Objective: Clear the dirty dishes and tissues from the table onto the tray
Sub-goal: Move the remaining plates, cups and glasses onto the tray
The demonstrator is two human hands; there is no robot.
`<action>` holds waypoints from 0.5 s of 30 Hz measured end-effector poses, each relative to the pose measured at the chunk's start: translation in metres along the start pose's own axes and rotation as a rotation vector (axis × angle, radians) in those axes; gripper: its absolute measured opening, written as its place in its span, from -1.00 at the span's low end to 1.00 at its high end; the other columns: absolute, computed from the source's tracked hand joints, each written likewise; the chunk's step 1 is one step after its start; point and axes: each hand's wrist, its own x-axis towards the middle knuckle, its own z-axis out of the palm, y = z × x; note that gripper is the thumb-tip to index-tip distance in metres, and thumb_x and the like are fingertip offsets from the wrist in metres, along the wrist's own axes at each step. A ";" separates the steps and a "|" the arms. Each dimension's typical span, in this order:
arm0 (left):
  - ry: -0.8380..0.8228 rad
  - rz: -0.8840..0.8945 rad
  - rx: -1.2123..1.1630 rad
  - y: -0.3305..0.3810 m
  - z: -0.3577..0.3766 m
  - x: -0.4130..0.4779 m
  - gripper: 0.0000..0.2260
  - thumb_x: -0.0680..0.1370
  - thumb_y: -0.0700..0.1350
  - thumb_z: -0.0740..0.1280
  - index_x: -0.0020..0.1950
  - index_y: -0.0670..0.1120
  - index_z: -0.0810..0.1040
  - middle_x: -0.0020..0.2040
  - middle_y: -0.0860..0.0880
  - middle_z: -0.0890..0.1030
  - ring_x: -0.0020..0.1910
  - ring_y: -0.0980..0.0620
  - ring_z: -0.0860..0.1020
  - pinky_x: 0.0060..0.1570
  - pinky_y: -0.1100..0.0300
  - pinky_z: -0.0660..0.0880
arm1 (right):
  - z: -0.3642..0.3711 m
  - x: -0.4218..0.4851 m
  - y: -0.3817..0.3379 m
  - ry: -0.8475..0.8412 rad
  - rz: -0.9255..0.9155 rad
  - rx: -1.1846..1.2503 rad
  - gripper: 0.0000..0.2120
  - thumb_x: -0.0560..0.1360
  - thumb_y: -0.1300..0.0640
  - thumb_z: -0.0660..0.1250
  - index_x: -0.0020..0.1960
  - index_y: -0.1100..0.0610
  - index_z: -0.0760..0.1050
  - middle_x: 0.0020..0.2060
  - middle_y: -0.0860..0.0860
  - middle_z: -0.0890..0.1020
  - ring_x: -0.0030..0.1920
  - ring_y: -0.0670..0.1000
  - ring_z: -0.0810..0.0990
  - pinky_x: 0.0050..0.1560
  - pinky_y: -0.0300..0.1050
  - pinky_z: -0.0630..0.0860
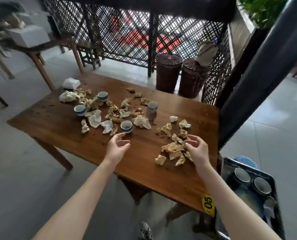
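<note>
- Appeared as two long, slender forearms, bare along all the length in view, from the bottom edge of the frame up to its middle.
- Narrowed toward bare wrists on both sides.
- Ended left of centre in a bare left hand (117,148) with slim fingers.
- Ended right of centre in a bare right hand (197,150) of like build; nails too small to make out.
- Wore a trainer-like shoe (145,230) at the bottom centre, patterned in dark and pale patches, only its toe end inside the frame.
- Was too blurred at the shoe for any marking to be read.
</note>
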 end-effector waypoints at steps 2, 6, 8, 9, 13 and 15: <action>0.026 -0.019 -0.012 -0.005 -0.020 0.015 -0.62 0.52 -0.28 0.37 0.29 -0.05 0.42 0.02 -0.03 0.64 -0.02 0.13 0.60 -0.17 0.32 0.50 | 0.028 0.016 -0.007 -0.015 0.001 0.001 -0.74 0.48 0.31 0.35 0.13 0.09 0.50 -0.14 -0.07 0.62 -0.14 -0.16 0.59 -0.19 -0.33 0.53; 0.056 -0.058 -0.008 -0.013 -0.059 0.045 -0.60 0.52 -0.27 0.37 0.32 -0.04 0.41 -0.04 0.03 0.63 -0.02 0.10 0.61 -0.16 0.28 0.51 | 0.087 0.044 -0.014 -0.054 0.022 0.011 -0.72 0.48 0.33 0.33 0.13 0.09 0.49 -0.10 -0.04 0.62 -0.08 -0.12 0.60 -0.17 -0.32 0.53; 0.069 -0.073 -0.001 -0.017 -0.074 0.066 -0.60 0.53 -0.25 0.36 0.34 -0.03 0.39 0.02 -0.01 0.63 0.07 0.01 0.59 -0.11 0.25 0.50 | 0.115 0.057 -0.012 -0.080 0.038 0.010 -0.71 0.48 0.33 0.33 0.16 0.11 0.49 -0.06 0.00 0.62 -0.06 -0.07 0.61 -0.14 -0.23 0.56; 0.073 -0.079 0.007 -0.018 -0.080 0.078 -0.60 0.54 -0.24 0.35 0.33 -0.01 0.39 0.03 -0.01 0.62 0.09 0.00 0.58 -0.11 0.27 0.49 | 0.129 0.064 -0.010 -0.091 0.042 0.009 -0.71 0.47 0.33 0.33 0.17 0.12 0.49 -0.06 0.02 0.63 -0.06 -0.05 0.62 -0.14 -0.20 0.57; 0.067 -0.094 0.038 -0.011 -0.092 0.133 -0.63 0.55 -0.21 0.34 0.33 0.01 0.40 0.12 -0.05 0.60 0.13 0.00 0.56 -0.11 0.30 0.46 | 0.174 0.099 -0.012 -0.093 0.054 -0.015 -0.74 0.47 0.30 0.36 0.12 0.09 0.50 -0.13 -0.01 0.63 -0.19 -0.11 0.59 -0.32 -0.40 0.49; 0.033 -0.104 0.057 -0.003 -0.094 0.163 -0.63 0.55 -0.21 0.34 0.33 0.00 0.40 0.13 -0.07 0.59 0.13 -0.01 0.56 -0.06 0.26 0.47 | 0.187 0.119 -0.016 -0.079 0.081 -0.026 -0.75 0.47 0.27 0.36 0.12 0.08 0.50 -0.15 -0.04 0.62 -0.23 -0.12 0.57 -0.39 -0.45 0.44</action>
